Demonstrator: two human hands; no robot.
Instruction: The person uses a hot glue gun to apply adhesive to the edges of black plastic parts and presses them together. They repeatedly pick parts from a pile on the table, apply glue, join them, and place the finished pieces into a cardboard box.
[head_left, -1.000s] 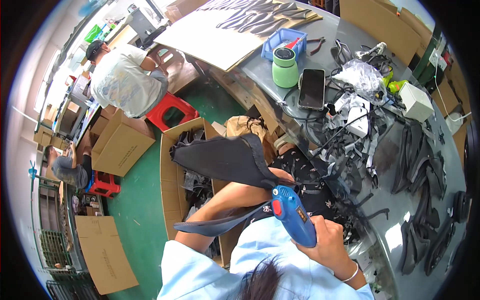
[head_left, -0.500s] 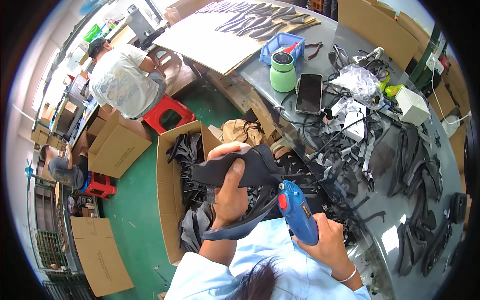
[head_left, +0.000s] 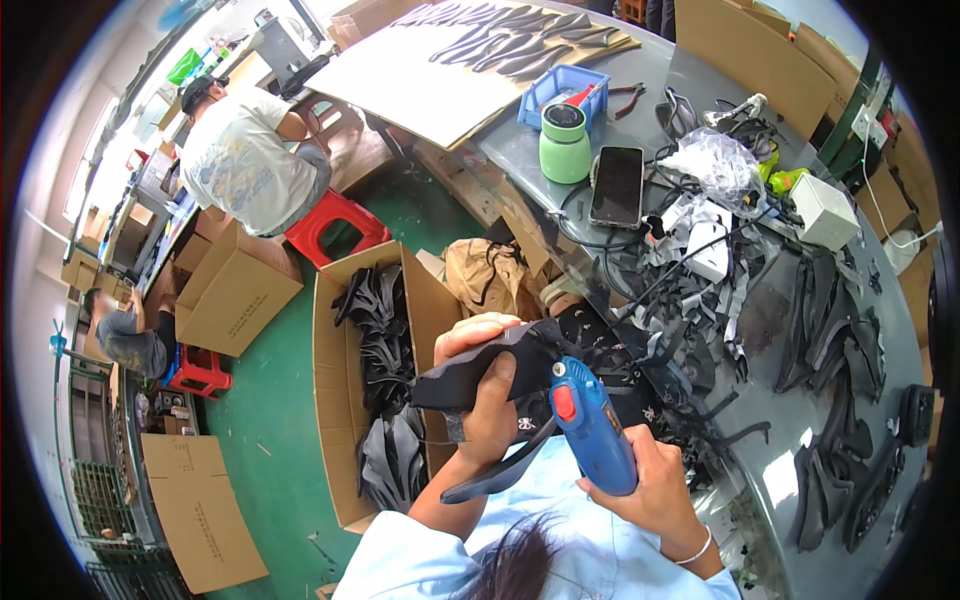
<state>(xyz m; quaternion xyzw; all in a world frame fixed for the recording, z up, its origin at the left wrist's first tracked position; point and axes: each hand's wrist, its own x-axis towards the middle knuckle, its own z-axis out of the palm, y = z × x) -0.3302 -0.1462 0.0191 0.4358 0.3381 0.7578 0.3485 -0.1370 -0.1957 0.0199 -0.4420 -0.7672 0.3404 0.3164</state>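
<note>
My left hand (head_left: 490, 400) grips a black curved padded piece (head_left: 448, 386), thumb on its near face and fingers over the top edge. A long dark strip (head_left: 500, 474) hangs below it, by my sleeve. In my right hand (head_left: 660, 488) is a blue handheld power cutter (head_left: 603, 446) with a red button. The cutter's head meets the right end of the padded piece; its blade cannot be made out. Left of my hands stands an open cardboard box (head_left: 336, 400) with several similar dark pieces (head_left: 392, 462) inside.
At right, a grey table (head_left: 790, 440) carries black scraps, a phone (head_left: 618, 188), a green bottle (head_left: 565, 145), a blue basket (head_left: 590, 82) and a white box (head_left: 826, 214). Dark pieces lie on a white board (head_left: 400, 85). Two people sit on red stools (head_left: 338, 228) at left.
The padded piece and my left hand have shifted right and slightly down, and the piece has turned. The hanging strip moved right with them. My right hand and the cutter have barely moved.
</note>
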